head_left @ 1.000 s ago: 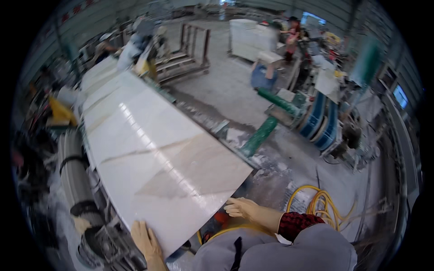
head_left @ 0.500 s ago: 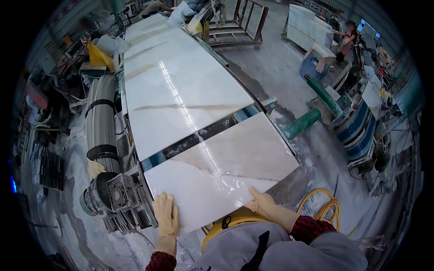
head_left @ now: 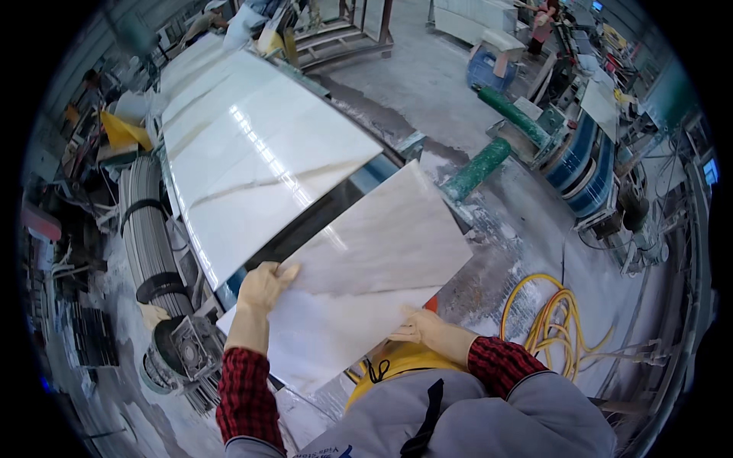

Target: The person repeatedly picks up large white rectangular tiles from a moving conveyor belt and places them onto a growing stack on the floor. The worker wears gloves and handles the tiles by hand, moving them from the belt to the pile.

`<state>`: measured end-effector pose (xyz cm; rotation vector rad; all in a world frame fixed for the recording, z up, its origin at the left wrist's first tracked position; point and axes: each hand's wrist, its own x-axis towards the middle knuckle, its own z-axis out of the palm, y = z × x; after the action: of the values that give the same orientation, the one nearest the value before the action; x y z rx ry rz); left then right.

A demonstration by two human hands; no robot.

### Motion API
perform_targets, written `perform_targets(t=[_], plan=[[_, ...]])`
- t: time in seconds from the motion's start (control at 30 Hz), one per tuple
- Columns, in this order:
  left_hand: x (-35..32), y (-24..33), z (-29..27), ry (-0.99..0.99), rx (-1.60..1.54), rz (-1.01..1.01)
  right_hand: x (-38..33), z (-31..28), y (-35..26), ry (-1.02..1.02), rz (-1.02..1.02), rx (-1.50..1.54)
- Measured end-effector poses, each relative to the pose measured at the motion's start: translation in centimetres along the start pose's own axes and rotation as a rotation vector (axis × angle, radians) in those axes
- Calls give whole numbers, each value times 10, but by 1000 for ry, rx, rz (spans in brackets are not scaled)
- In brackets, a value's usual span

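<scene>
At six o'clock, left hand (head_left: 258, 294) and right hand (head_left: 429, 333), fingers partly closed, hold the near veined stone slab (head_left: 382, 248) by its ten- and five-o'clock edges, a dark gap (head_left: 317, 221) at eleven before the longer slab (head_left: 244, 156).

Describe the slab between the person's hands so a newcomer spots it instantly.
Find the large white slab running toward the upper left. Across the dark gap at its near end is the smaller slab. Only this one has the left hand on its far edge and the right hand on its near edge.
</scene>
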<state>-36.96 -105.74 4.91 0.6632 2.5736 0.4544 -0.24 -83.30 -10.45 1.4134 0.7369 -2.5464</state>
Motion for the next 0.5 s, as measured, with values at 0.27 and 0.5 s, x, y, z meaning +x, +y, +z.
perform_targets(t=[0.27, 0.5], plan=[[-100, 56, -50, 333, -155, -97, 15, -48, -26, -385, -172, -751], [-101, 211, -26, 592, -380, 84, -94, -85, -196, -167, -490, -297]])
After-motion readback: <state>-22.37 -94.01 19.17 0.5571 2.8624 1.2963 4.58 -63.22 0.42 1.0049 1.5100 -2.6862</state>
